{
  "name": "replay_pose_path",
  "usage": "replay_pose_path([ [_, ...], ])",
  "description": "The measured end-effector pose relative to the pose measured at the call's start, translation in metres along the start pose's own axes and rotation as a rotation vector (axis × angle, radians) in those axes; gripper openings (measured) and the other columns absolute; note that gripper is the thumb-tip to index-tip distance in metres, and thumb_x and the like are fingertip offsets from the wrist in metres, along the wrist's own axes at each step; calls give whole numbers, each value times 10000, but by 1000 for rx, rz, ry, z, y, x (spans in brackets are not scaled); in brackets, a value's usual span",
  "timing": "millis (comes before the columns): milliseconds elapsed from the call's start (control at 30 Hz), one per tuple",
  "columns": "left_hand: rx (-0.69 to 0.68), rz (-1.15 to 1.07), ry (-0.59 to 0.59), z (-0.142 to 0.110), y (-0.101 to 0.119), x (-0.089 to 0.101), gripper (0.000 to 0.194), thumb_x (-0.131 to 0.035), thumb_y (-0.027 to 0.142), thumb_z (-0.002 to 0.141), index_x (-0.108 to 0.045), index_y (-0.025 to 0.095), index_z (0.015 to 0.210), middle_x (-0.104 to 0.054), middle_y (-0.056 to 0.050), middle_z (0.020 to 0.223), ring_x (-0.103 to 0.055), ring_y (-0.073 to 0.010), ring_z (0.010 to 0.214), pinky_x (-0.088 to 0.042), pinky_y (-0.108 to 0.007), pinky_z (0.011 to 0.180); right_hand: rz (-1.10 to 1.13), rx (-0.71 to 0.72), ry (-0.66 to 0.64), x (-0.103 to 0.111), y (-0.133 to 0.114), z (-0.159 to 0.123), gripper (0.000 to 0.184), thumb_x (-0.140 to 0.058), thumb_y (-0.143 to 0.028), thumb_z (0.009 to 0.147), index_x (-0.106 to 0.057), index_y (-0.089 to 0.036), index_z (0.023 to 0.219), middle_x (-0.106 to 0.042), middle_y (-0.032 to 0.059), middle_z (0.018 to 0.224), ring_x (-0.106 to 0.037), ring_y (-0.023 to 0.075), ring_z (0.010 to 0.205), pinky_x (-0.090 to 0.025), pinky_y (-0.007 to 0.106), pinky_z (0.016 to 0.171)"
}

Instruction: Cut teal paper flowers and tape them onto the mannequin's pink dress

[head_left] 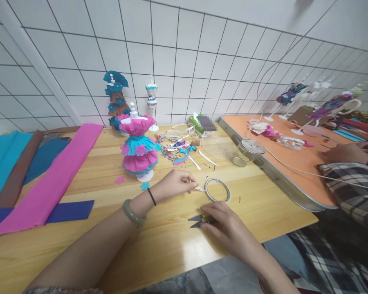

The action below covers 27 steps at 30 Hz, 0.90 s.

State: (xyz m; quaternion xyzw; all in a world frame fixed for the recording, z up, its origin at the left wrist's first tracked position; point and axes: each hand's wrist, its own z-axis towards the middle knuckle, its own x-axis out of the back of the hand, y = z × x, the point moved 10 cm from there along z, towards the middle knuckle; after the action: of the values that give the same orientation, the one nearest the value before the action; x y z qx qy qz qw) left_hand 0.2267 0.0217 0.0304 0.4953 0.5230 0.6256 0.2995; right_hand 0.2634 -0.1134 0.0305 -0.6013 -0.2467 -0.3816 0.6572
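My left hand (180, 181) is closed in a pinch on the white loose end of tape (200, 188), just left of a narrow tape roll (228, 192) lying flat on the wooden table. Below the roll, my right hand (225, 220) is wrapped round a small pair of scissors (196, 222). Their dark blades stand apart and point left, while the handles are hidden under my fingers. A mini mannequin in a pink and blue crepe paper dress (140, 149) stands upright beyond my left forearm. Pink (119, 179) and blue (145, 186) paper flowers lie near its base.
Folded crepe paper (58, 175) covers the table's left side. Paper scraps (178, 151), a clear jar (250, 152) and two more mannequins (118, 98) stand or lie toward the wall. At right, a person's hands (349, 155) rest over an orange table (294, 163), crossed by a cable.
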Motion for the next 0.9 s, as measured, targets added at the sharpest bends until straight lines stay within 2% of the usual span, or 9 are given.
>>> replay_pose_path([
  [133,38,-131,-7,0,-4,4,344,-517,409,843,-650,91,838,-664,-50,713,-363,-28,422,-273,-168,418,-167,173,66,-5,-12,-12,177,-529,-188,891,-645,-152,1020,-639,133,1011,-582,246,952,-496,407,821],
  [267,80,-190,-19,-1,-7,4,321,-545,349,823,-637,85,981,-683,-71,761,-353,-17,398,-274,-164,397,-226,215,142,-8,-8,-13,189,-467,-174,926,-625,-147,1026,-655,129,977,-593,236,917,-495,397,799],
  [367,107,-191,-29,-2,-10,3,349,-559,305,806,-618,90,1076,-690,-79,777,-381,-20,421,-297,-157,406,-155,132,175,-3,4,-11,214,-414,-202,946,-620,-155,977,-669,112,919,-616,223,859,-499,368,765],
  [533,93,-210,-67,0,-10,0,397,-576,295,794,-583,98,1139,-683,-77,797,-397,-19,431,-304,-148,397,157,-268,240,9,35,-6,316,-383,-369,948,-616,-154,946,-665,74,768,-636,201,716,-496,292,651],
  [600,82,-218,-76,0,-9,-1,398,-583,296,792,-575,100,1138,-680,-78,792,-415,-25,438,-310,-149,395,296,-354,243,8,37,-2,358,-404,-429,929,-622,-150,978,-682,77,793,-648,216,751,-496,292,667],
  [733,65,-239,-83,0,-8,-2,386,-592,291,791,-575,100,1125,-677,-84,788,-429,-31,444,-307,-150,392,407,-362,202,5,30,13,385,-488,-462,877,-642,-139,1019,-697,114,1009,-633,263,956,-473,325,816],
  [900,42,-238,-95,1,-8,-2,389,-588,305,801,-579,109,1136,-671,-81,791,-426,-32,456,-314,-149,398,330,-308,170,8,24,24,413,-452,-447,899,-645,-136,1089,-679,126,1085,-614,272,981,-447,346,845],
])
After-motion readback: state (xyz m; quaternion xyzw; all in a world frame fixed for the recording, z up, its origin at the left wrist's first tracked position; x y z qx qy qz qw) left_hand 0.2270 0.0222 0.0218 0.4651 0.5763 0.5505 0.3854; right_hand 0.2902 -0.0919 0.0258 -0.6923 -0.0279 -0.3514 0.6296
